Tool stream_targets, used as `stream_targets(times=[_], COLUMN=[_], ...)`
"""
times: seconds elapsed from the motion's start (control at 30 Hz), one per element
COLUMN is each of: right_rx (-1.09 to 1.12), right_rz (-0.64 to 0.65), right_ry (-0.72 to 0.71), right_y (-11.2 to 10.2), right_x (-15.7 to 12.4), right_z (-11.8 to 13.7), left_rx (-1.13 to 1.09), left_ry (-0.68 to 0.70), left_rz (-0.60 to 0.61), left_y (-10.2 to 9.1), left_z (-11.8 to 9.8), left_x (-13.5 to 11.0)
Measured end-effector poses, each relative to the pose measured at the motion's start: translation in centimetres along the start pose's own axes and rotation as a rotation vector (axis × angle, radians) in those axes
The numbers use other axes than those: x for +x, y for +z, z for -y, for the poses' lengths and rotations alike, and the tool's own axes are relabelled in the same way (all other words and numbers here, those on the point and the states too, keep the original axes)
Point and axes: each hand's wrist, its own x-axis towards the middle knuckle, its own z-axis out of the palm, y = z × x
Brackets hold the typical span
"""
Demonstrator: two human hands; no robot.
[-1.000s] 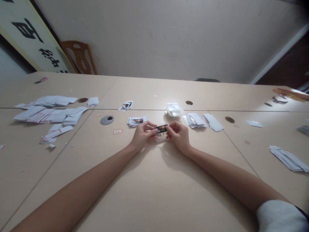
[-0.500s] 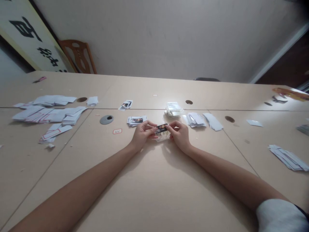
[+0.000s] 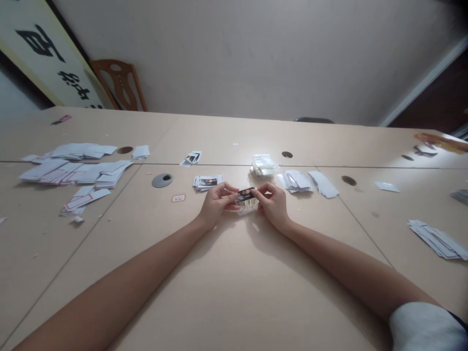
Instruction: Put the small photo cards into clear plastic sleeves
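Between my two hands is a small dark printed card [image 3: 245, 195] with orange marks. My left hand [image 3: 216, 204] pinches its left end, thumb on top. At the other end, the fingers of my right hand [image 3: 272, 202] are closed on the card too. A clear plastic case [image 3: 248, 207] with several small curved pieces inside shows just under the card; whether the card is fixed to it I cannot tell. Beyond my left hand lies a stack of similar dark-printed cards [image 3: 207, 182]. Past my right hand sits a pile of clear plastic cases [image 3: 263, 165].
White cards [image 3: 298, 181] and white strips [image 3: 323, 184] lie to the right of the cases. Many white papers [image 3: 73, 173] cover the left side. Another white stack [image 3: 437, 239] is at far right. A grey cable cover [image 3: 162, 180] and a red-framed label [image 3: 178, 198] lie left of centre.
Hardly anything differs. Both hands keep the same hold on the card, and the whole view has shifted very slightly.
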Motion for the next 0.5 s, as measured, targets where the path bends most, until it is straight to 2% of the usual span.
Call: stream_targets(times=[0.5], right_rx=[0.013], right_rz=[0.002], right_ry=[0.019], right_y=[-0.01], right_x=[-0.02], right_z=[-0.18], left_rx=[0.011], left_ry=[0.006], left_rz=[0.008], left_y=[-0.1], left_z=[0.1], left_x=[-0.01])
